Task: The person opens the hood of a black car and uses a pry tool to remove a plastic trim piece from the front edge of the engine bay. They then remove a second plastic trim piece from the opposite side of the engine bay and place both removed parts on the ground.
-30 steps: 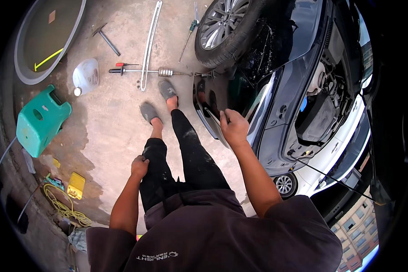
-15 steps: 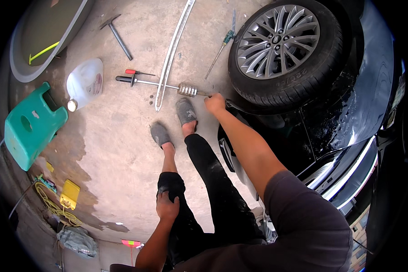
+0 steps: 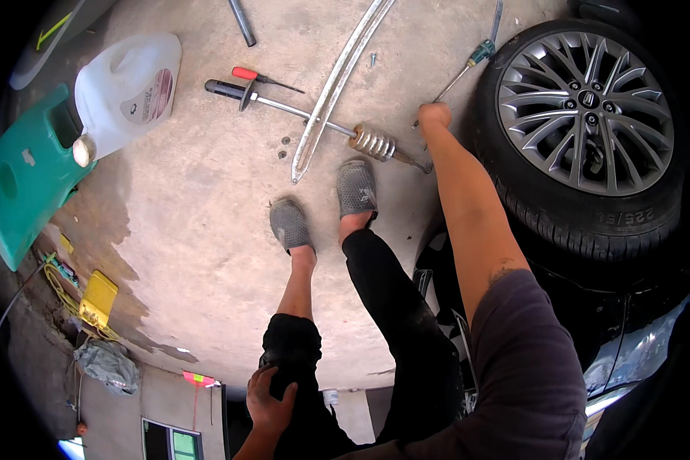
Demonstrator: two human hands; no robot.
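Concrete lies bare between right hand (image 3: 435, 115), screwdriver (image 3: 468, 63) and tyre (image 3: 583, 138).

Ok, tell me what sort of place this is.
Most likely a car repair yard or garage forecourt: a car's wheel beside bare concrete, a slide hammer and screwdrivers lying loose, and a white fluid jug.

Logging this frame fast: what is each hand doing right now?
Left hand: resting on the left knee, holding nothing.
Right hand: curled at the screwdriver on the floor; grip cannot be told.
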